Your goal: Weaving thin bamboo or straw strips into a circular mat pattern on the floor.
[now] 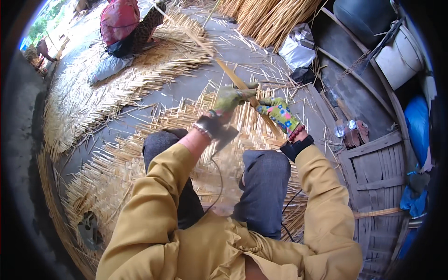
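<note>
Grey floor [164, 96]: showing in a band between the near woven mat [116, 163] and the far woven mat [74, 105].
Stalk bundle [275, 18]: lying beyond the near woven mat's far edge.
Flat strip [228, 71]: slanting over the near woven mat's far edge, running through both hands.
Left gloved hand [232, 99]: curled closed around the strip.
Right floral-gloved hand [282, 116]: closed on the strip, just beside the left, nearer the body.
</note>
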### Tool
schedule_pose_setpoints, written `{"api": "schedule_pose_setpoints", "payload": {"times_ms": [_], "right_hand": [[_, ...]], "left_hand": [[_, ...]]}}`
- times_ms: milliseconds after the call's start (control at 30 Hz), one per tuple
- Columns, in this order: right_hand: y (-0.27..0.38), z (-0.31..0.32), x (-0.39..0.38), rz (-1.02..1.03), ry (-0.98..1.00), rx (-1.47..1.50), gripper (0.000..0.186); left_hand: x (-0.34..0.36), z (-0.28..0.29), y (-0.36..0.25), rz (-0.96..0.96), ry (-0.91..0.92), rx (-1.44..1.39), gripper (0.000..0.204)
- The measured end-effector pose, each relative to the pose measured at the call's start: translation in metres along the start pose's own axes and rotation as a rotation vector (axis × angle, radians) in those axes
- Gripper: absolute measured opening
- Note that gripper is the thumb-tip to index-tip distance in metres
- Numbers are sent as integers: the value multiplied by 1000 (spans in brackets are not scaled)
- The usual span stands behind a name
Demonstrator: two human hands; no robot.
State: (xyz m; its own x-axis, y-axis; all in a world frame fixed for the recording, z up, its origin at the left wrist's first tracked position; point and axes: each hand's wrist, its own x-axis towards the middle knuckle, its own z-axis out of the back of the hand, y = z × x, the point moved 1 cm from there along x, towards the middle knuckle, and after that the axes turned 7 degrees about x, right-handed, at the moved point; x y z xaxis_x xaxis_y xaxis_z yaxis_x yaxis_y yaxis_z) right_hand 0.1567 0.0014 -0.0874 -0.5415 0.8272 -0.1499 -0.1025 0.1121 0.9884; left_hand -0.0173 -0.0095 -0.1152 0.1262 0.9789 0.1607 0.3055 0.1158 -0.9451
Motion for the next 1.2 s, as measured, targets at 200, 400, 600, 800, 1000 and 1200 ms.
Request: {"api": "schedule_pose_setpoints", "payload": {"times_ms": [200, 400, 600, 800, 1000, 1200], "right_hand": [[-47, 31, 2, -328, -53, -164, 14], [-155, 84, -20, -387, -126, -286, 11], [-275, 109, -30, -13, -17, -1128, 21], [-314, 102, 17, 234, -69, -1095, 10], [-336, 126, 63, 518, -309, -1024, 21], [-387, 183, 93, -308, -599, 465, 28]], "left_hand": [[7, 4, 56, 140, -364, -12, 32], [-7, 79, 137, 251, -665, -19, 26], [-63, 116, 222, 561, -365, 423, 20], [-9, 16, 268, -127, 61, 1470, 18], [41, 14, 334, 288, 546, 1414, 15], [48, 61, 356, 756, -371, 282, 20]]}}
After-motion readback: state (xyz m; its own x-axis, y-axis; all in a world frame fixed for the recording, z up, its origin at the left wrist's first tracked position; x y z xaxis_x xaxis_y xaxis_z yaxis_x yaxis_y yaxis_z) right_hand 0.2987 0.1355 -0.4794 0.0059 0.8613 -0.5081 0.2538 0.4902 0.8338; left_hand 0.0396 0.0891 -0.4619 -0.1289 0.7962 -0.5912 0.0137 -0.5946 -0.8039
